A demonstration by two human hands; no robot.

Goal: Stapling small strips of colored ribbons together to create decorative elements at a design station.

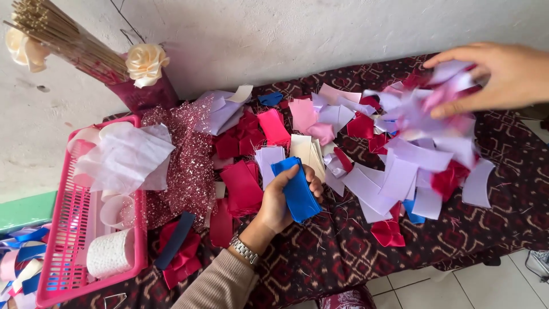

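Blue ribbon pieces [297, 191], stacked in a short bundle, sit in the left hand [280, 200] near the front edge of the table [343, 252], which is draped in a dark red patterned cloth. That hand rises from a beige sleeve with a metal wristwatch [244, 250], fingers curled narrowly round the stack, thumb behind. The bundle's long axis runs from upper left to lower right, tilted toward the front edge. Toward the back right corner, the right hand [497, 74] reaches in from the right, fingers pinching a blurred clump of lilac and pink ribbon pieces [434, 97]. A pink basket [63, 274] stands at the left edge.
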